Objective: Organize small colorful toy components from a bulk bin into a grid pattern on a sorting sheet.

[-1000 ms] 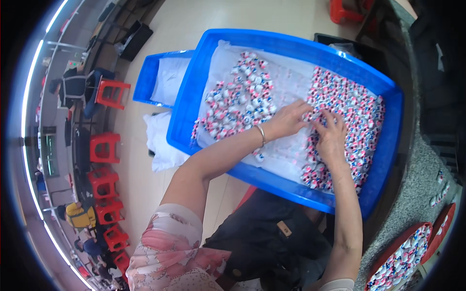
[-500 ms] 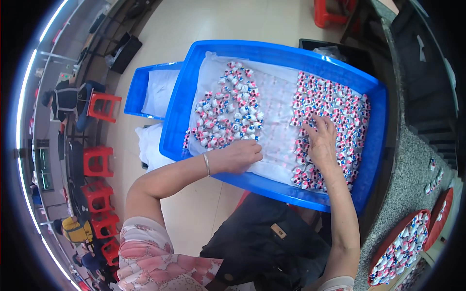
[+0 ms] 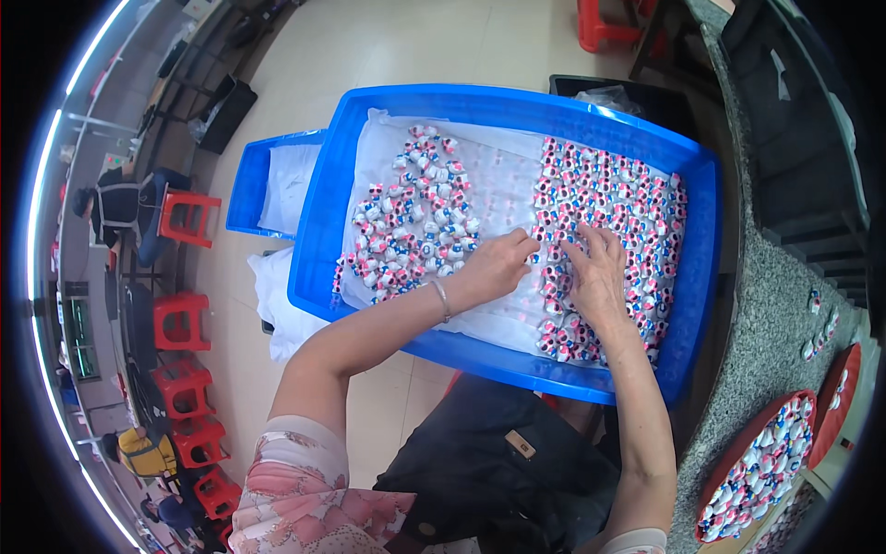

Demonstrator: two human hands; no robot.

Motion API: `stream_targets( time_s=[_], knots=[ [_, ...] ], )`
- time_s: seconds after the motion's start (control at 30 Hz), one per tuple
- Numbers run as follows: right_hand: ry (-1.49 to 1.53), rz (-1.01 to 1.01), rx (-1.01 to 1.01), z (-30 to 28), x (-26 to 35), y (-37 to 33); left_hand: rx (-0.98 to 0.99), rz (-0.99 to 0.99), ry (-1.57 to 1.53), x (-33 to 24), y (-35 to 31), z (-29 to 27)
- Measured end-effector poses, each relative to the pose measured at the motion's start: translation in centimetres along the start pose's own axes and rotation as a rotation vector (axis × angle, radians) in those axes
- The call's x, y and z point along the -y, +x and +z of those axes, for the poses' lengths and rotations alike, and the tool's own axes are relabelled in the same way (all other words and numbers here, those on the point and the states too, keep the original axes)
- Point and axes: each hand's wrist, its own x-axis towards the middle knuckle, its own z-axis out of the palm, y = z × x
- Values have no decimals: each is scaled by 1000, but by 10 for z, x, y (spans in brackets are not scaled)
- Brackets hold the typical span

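A large blue plastic tub (image 3: 434, 94) lies before me, lined with white sheeting (image 3: 498, 198). In its left half is a loose heap of small figurines (image 3: 429, 217), white with pink and blue parts. Close-set rows of like figurines (image 3: 604, 180) fill the right half, dark-eyed faces upward. My left hand (image 3: 498, 268) is pinched at the left edge of the rows, with a small figurine (image 3: 533, 259) partly showing at its fingertips. Just right of it, my right hand (image 3: 598, 282) rests over the rows, fingers apart, fingertips touching figurines; what lies under its palm is hidden.
A smaller blue tub (image 3: 247, 189) stands behind the large one at left. On the right, a speckled counter (image 3: 771, 323) carries red trays (image 3: 720, 485) of figurines. Red stools (image 3: 182, 323) and seated people are at far left; a black crate (image 3: 678, 102) sits beyond the tub.
My left hand has moved right and away from me, from beside the heap to the edge of the rows. My right hand stays over the rows; the whole view has shifted slightly.
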Motion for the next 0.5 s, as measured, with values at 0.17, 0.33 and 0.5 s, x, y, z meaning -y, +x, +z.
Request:
stream_targets(
  time_s=[0.17,0.33,0.5],
  knots=[
    [14,-19,-16,3,9,2,11,-73,32,-1,8,7],
    [34,6,-46,-2,-4,-2,-113,-12,-62,6,-1,-26],
    [14,32,-47,-7,2,3,45,-66,377,50,-26,-87]
  ],
)
